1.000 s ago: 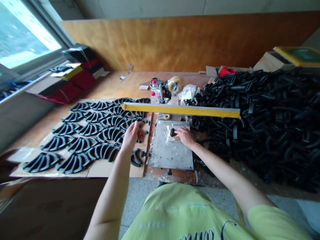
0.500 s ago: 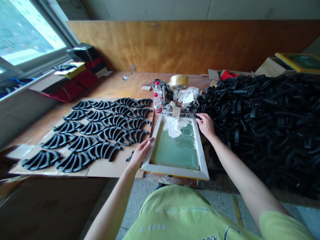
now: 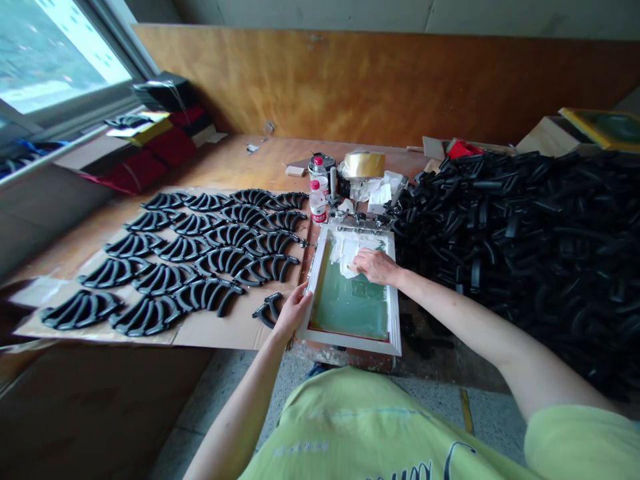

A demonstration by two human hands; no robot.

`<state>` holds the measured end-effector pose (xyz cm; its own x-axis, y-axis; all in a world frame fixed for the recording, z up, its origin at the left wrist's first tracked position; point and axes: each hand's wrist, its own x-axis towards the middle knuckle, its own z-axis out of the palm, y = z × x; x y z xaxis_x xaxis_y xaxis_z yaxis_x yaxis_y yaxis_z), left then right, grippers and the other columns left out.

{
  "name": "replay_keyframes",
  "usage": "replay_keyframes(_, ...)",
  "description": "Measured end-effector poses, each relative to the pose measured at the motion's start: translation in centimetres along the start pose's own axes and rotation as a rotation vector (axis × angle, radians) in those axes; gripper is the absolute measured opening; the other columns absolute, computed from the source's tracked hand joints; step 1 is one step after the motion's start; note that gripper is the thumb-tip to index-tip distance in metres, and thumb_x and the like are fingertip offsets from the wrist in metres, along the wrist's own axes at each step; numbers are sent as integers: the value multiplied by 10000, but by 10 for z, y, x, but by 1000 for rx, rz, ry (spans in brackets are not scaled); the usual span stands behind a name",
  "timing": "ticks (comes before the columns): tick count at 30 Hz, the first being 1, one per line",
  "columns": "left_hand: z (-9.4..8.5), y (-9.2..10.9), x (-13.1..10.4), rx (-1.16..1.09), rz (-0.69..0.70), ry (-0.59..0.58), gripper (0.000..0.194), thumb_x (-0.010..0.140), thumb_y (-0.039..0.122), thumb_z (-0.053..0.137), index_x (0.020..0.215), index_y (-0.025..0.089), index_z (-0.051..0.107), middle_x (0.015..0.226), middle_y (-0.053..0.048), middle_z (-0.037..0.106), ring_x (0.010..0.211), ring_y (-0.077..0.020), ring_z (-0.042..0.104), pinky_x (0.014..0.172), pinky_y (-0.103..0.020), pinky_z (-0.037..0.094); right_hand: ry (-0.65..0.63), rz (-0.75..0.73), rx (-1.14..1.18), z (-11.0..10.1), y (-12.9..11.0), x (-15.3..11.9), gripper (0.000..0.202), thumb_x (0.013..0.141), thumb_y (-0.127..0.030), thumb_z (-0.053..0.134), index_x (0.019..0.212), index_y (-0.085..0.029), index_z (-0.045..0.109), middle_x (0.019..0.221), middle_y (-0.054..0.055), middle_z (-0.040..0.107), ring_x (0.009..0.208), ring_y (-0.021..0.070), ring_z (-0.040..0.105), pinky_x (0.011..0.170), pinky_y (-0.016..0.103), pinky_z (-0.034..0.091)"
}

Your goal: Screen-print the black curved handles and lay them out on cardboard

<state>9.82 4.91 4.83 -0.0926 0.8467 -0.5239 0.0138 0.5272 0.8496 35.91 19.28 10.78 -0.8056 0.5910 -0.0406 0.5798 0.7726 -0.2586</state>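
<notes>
A screen frame point(image 3: 395, 310) with a pale metal rim and green mesh point(image 3: 350, 310) lies in front of me. My left hand point(image 3: 296, 307) grips the left side of its rim. White paste point(image 3: 340, 247) covers the upper part of the mesh. Over that paste, my right hand point(image 3: 376, 267) is closed with bent fingers on something I cannot make out; a whitish piece shows beside its fingertips. To the left, curved black parts point(image 3: 183, 243) lie in fanned rows on cardboard point(image 3: 200, 330). A few similar parts point(image 3: 270, 308) sit beside my left hand.
A big heap of black parts point(image 3: 525, 247) fills the right side. Behind the frame stand two red-capped bottles point(image 3: 318, 203), a tape roll point(image 3: 364, 164) and crumpled white paper point(image 3: 381, 193). Red and black boxes point(image 3: 170, 147) are at the back left, before a wooden board point(image 3: 350, 87).
My right hand has moved left from the frame's right edge onto the pasted area. The frame's near end has shifted left. More black parts show beside my left hand.
</notes>
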Motion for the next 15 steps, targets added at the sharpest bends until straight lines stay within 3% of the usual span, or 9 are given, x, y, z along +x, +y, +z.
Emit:
replay_keyframes(3,-1,-1,0,20,7,0,715,743,580,621,1324,171,542,940,-58,706,797,-188,643,699,-265,489,-68,-31,62,-10,2,-1,91,798,-116,576,750,-178,621,782,35,632,794,174,547,668,256,345)
replay_keyframes(7,-4,-1,1,33,13,15,677,742,551,633,1300,174,565,910,-52,707,758,-180,641,672,-259,491,68,108,37,1,-2,7,118,835,-127,539,808,-172,644,836,57,642,836,191,541,694,269,360)
replay_keyframes(11,-4,-1,1,1,16,13,677,726,544,660,1286,173,576,881,-50,705,741,-180,645,666,-259,495,135,43,28,21,-16,-12,210,855,-91,478,917,-152,668,918,91,647,938,219,533,801,300,404)
replay_keyframes(15,-4,6,-2,0,-10,1,693,731,551,657,1303,173,558,872,-56,701,740,-183,643,650,-259,491,146,86,136,12,-9,-8,183,868,-180,562,1009,-193,676,923,55,653,892,200,571,781,291,433)
